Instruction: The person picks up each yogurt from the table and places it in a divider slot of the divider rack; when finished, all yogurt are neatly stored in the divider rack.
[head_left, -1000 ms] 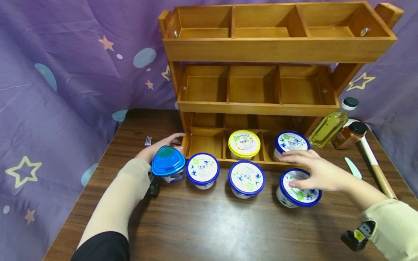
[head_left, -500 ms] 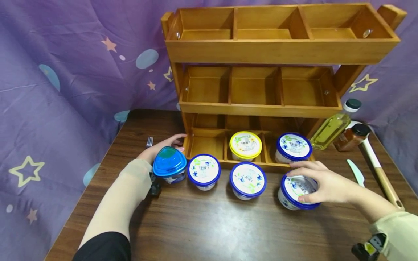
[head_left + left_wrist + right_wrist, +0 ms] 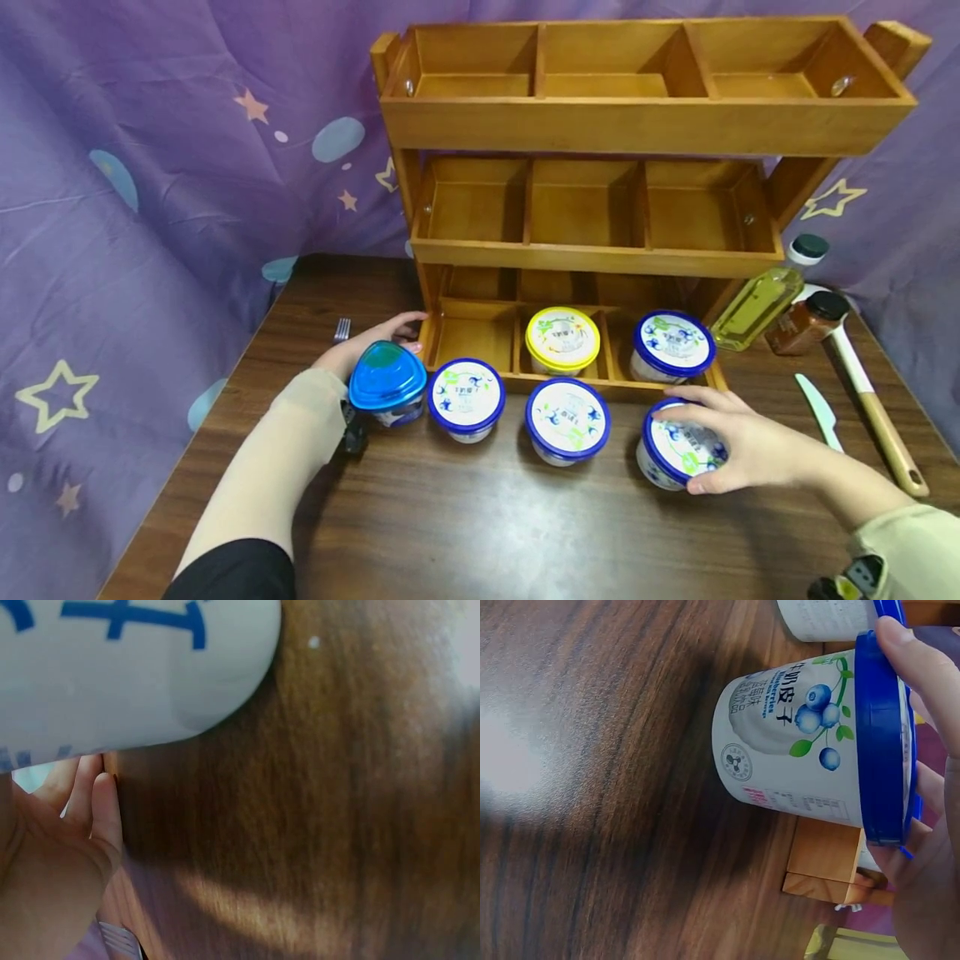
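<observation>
While my right hand point(image 3: 753, 446) curls over the lid of the blue-lidded cup point(image 3: 678, 454) standing just in front of the right end of the wooden rack point(image 3: 600, 250), its fingers and thumb wrap the rim from above; in the right wrist view a fingertip point(image 3: 911, 664) presses the blue lid edge and the cup point(image 3: 810, 742) stands upright on the table point(image 3: 487, 517). My left hand point(image 3: 367, 342) rests just beside the left foot of the rack, fingers fairly straight and reaching toward the rack's bottom left compartment; it holds nothing that I can see. A blue triangular-lidded tub point(image 3: 386, 383) sits right before that hand, and the left wrist view shows its white wall point(image 3: 135, 667) close above the palm point(image 3: 52, 862).

Two more blue-lidded cups point(image 3: 465, 398) point(image 3: 566, 418) stand in a row in front of the rack. Inside the rack's bottom tier, a yellow-lidded cup point(image 3: 562, 340) fills the middle compartment and a further blue one point(image 3: 672, 346) the right compartment. To the right of the rack lie an oil bottle point(image 3: 761, 300), a spice jar point(image 3: 806, 321), a knife point(image 3: 817, 400) and a wooden-handled utensil point(image 3: 873, 400); a fork point(image 3: 341, 329) lies to its left.
</observation>
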`<state>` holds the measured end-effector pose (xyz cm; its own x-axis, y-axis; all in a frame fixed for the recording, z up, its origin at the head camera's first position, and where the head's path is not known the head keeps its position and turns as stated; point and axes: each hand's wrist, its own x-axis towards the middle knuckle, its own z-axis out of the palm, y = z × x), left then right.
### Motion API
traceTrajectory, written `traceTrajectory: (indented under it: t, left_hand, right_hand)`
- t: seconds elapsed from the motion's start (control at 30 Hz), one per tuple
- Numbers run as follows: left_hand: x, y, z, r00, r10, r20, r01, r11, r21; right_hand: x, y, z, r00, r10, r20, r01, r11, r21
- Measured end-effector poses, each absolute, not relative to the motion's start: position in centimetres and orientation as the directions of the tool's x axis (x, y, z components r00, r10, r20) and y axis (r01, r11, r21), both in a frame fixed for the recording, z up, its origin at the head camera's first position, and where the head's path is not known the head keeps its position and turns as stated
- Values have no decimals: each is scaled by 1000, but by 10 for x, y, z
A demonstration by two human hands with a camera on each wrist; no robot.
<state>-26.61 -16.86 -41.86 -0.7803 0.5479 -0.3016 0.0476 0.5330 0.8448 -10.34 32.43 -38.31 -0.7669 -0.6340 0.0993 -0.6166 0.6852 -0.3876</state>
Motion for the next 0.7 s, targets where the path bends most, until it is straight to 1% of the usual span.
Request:
traceTrajectory:
  t: [0.1,0.23,0.5,0.7]
  left_hand:
    - [-264,-170,-419,-783,539,-311,32,534,845]
    - [-264,-170,-419,-783,534,-320,19,534,845]
    - [-263,-169,-418,-786,511,-348,-25,537,843]
    - [-262,-170,-417,-792,494,-359,-29,557,830]
  right_hand:
    - [-102,325,-385,-773,-631,73,-600,688,-410]
    - [-101,326,-387,-769,-635,77,-603,680,-417]
    - [-101,322,-383,-748,-647,150,-652,675,-344]
    - [-104,316,-368,-754,-633,175,-652,692,-309]
